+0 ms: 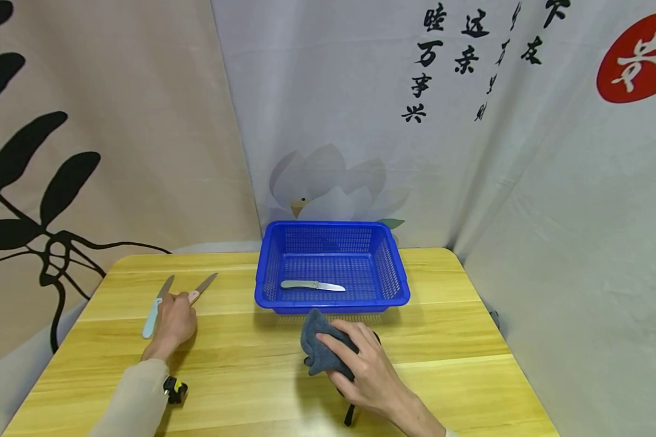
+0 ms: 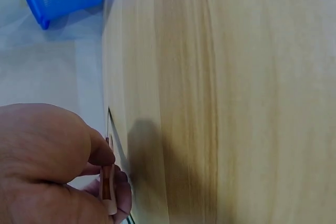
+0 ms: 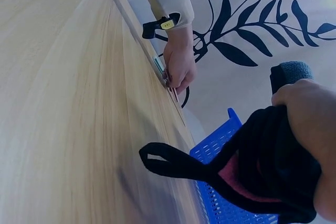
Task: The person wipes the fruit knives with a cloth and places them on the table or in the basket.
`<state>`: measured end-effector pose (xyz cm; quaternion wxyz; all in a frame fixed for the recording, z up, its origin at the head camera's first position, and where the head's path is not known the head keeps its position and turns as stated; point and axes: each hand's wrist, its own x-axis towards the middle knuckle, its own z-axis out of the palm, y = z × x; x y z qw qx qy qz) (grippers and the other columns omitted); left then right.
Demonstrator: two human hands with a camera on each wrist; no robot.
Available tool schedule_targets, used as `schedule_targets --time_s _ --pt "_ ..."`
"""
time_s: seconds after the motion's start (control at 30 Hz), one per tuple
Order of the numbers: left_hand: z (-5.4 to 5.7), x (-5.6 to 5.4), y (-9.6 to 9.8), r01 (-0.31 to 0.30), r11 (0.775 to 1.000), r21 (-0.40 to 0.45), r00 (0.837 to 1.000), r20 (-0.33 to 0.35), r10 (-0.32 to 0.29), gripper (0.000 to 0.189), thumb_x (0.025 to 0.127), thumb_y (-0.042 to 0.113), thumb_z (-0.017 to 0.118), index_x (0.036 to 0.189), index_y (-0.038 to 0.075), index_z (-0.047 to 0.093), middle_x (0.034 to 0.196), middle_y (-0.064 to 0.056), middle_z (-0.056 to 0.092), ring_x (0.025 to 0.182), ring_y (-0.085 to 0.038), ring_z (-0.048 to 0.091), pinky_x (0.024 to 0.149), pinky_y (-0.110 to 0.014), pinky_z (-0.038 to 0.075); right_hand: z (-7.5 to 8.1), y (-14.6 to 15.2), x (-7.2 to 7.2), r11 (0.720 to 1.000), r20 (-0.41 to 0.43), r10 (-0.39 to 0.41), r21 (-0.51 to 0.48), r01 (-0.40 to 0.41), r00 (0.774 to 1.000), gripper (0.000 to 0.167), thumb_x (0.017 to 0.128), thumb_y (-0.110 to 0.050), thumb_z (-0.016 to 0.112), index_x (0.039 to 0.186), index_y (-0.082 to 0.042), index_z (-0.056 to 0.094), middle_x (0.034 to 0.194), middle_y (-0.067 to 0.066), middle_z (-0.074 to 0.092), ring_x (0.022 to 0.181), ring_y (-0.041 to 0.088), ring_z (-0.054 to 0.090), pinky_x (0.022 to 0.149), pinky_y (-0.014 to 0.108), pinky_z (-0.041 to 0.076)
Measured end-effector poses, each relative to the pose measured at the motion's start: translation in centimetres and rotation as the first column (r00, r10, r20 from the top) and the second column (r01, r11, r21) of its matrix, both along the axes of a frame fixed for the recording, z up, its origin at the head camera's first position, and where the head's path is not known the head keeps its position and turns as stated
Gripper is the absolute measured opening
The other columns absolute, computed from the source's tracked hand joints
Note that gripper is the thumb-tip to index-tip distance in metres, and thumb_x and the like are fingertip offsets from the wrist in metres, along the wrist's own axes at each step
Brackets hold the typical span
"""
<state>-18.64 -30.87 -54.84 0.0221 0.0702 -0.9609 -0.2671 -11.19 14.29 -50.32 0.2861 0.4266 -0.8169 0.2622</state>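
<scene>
I held a pink-handled knife (image 1: 204,285) and a grey cloth (image 1: 318,344)
A blue-handled knife (image 1: 153,314) lay at left; just right, my left hand (image 1: 174,321) pinched the pink handle; a green-handled knife (image 1: 308,284) lay in the blue basket (image 1: 333,306); on its near side, my right hand (image 1: 366,373) curled round the cloth.

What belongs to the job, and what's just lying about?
Probably the job:
pink-handled metal knife, in the left hand
grey-blue fabric cloth, in the right hand
light-blue-handled metal knife
pale-green-handled metal knife, inside the blue plastic basket

Apparently just surroundings:
yellow wooden table
printed fabric backdrop
</scene>
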Motion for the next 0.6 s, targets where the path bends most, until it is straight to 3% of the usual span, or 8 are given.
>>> schedule_targets --time_s 0.2,0.37,0.47,0.6 --pt "0.6 1.0 0.1 0.003 0.998 0.057 1.000 -0.026 -0.002 0.052 0.110 -0.004 0.039 0.154 -0.031 0.037 0.149 -0.060 0.033 0.135 -0.076 0.043 0.103 -0.078 0.051 0.0 0.1 -0.1 1.000 0.008 -0.007 -0.002 0.007 1.000 0.062 0.089 -0.017 0.085 0.149 -0.020 0.071 0.146 0.012 0.069 0.120 0.025 0.067 0.098 0.047 0.062" --pt "1.8 2.2 0.5 -0.030 0.995 0.097 0.992 -0.121 0.041 0.052 0.109 -0.002 0.040 0.154 -0.030 0.039 0.145 -0.060 0.037 0.118 -0.067 0.054 0.081 -0.063 0.059 0.2 0.4 -0.1 1.000 0.021 -0.024 -0.004 0.024 1.000 0.065 0.086 -0.016 0.086 0.150 -0.020 0.071 0.148 0.012 0.069 0.121 0.026 0.067 0.099 0.048 0.062" --pt "2.7 2.9 0.9 -0.046 0.991 0.124 0.977 -0.201 0.071 0.052 0.109 -0.002 0.042 0.155 -0.026 0.041 0.142 -0.056 0.044 0.111 -0.061 0.057 0.078 -0.061 0.057 0.3 0.5 -0.3 1.000 0.017 -0.030 -0.008 0.030 0.999 0.066 0.086 -0.016 0.086 0.150 -0.019 0.072 0.148 0.012 0.069 0.121 0.027 0.067 0.099 0.049 0.061" --pt "3.8 3.7 1.5 -0.045 0.988 0.145 0.949 -0.303 0.088 0.049 0.110 0.000 0.045 0.155 -0.021 0.046 0.141 -0.048 0.052 0.117 -0.058 0.058 0.087 -0.069 0.052 0.6 0.8 -0.5 0.999 0.008 -0.031 -0.017 0.031 0.999 0.065 0.085 -0.015 0.085 0.149 -0.018 0.072 0.147 0.013 0.069 0.121 0.028 0.068 0.099 0.051 0.061"
